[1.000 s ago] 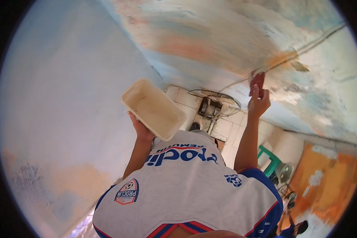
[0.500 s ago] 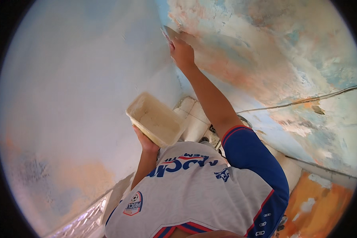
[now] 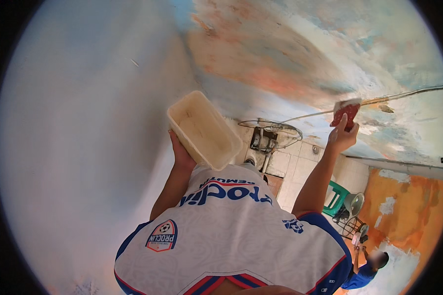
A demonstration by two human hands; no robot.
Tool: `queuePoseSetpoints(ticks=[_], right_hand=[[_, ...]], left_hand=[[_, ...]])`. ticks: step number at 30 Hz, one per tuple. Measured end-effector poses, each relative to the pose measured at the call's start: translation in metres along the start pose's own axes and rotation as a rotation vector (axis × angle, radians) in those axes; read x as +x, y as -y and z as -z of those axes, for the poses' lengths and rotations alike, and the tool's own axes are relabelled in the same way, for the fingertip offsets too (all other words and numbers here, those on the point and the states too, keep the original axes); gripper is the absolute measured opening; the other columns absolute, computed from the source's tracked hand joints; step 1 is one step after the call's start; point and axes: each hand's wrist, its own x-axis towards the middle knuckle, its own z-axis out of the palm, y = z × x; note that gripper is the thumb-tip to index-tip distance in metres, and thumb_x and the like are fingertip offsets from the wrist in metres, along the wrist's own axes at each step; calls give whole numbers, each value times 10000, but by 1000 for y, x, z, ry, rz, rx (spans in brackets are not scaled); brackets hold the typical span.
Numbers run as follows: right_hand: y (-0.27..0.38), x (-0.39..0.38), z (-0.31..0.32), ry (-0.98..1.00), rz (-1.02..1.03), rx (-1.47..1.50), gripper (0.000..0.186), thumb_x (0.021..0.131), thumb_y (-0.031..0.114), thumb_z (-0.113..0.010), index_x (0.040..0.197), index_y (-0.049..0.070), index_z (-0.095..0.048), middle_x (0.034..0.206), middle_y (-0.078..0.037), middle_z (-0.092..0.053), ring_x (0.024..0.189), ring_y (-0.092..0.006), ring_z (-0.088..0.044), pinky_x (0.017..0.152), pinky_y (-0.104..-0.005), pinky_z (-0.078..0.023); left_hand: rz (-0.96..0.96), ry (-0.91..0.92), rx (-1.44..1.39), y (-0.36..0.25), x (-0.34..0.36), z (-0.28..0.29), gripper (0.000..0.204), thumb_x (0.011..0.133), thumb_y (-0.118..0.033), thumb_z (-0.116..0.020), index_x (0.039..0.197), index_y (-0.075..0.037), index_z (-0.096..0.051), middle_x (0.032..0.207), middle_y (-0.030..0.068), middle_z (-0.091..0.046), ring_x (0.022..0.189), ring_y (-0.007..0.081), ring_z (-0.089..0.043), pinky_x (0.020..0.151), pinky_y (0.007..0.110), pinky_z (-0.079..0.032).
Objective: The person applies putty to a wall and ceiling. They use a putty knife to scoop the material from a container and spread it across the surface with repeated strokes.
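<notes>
My left hand [image 3: 180,151] grips the side of a cream rectangular plastic tub [image 3: 202,130] in front of my chest. Thin smears coat the tub's inside, and its mouth faces up toward me. Out to the right, my right hand [image 3: 343,136] is closed on a red-handled putty knife [image 3: 346,113]. Whitish filler sits on its wide blade and some marks my fingers. The knife is held up in front of the patchy right wall [image 3: 290,64]; I cannot tell whether the blade touches it.
A smooth pale wall [image 3: 83,123] rises at the left and meets the patchy wall in a corner. A cable [image 3: 408,93] runs along the right wall. Below stand a pump-like machine [image 3: 263,139], a green plastic chair [image 3: 335,199] and a fan [image 3: 354,202]. Another person [image 3: 364,270] is at lower right.
My right hand has swung from the wall corner down and to the right with the putty knife. The view has turned right, bringing the chair, fan and other person into sight.
</notes>
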Motion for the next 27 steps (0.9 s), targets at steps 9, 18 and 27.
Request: queuePoseSetpoints(ticks=[9, 18, 27], right_hand=[[206, -182, -179, 726, 552, 493, 221, 845, 233, -750, 860, 45, -633, 761, -166, -629, 703, -366, -606, 640, -446, -474], [105, -83, -156, 426, 170, 382, 314, 848, 279, -791, 854, -10, -670, 773, -118, -715, 668, -170, -639, 631, -345, -510], [-6, 26, 26, -64, -82, 152, 319, 871, 271, -798, 789, -2, -654, 724, -103, -704, 611, -152, -623, 584, -328, -518]], left_hand=[[-12, 77, 64, -34, -5, 21, 823, 977, -734, -288, 1568, -161, -281, 1561, 100, -392, 1395, 304, -440, 1139, 466, -402], [33, 105, 79, -23, -4, 27, 846, 969, -743, -307, 1574, -153, -264, 1566, 103, -380, 1403, 297, -429, 1135, 465, -407], [100, 44, 46, 24, 1, 4, 792, 985, -718, -307, 1558, -170, -306, 1554, 75, -405, 1393, 287, -440, 1124, 455, -424]])
